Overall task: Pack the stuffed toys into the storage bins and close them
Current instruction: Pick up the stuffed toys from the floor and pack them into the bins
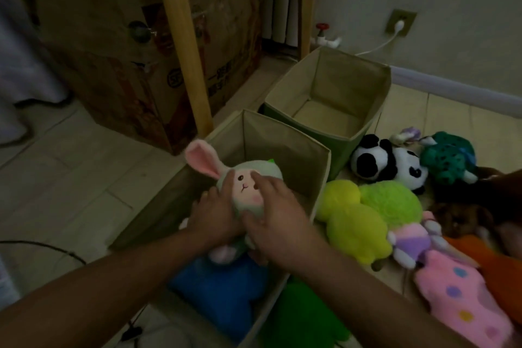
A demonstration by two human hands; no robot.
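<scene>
A pale green bunny toy with a pink-lined ear sits over the near storage bin. My left hand grips its left side and my right hand presses its right side and face. A blue plush lies inside that bin below the bunny. A second bin stands open behind it, with nothing visible inside. On the floor to the right lie a panda, a teal spotted toy, a lime-green plush, a pink dotted toy and an orange one.
A taped cardboard box and a wooden post stand behind the bins. A dark green plush lies by the near bin's front. A white plug and cable run along the wall. A black cord crosses the floor at left.
</scene>
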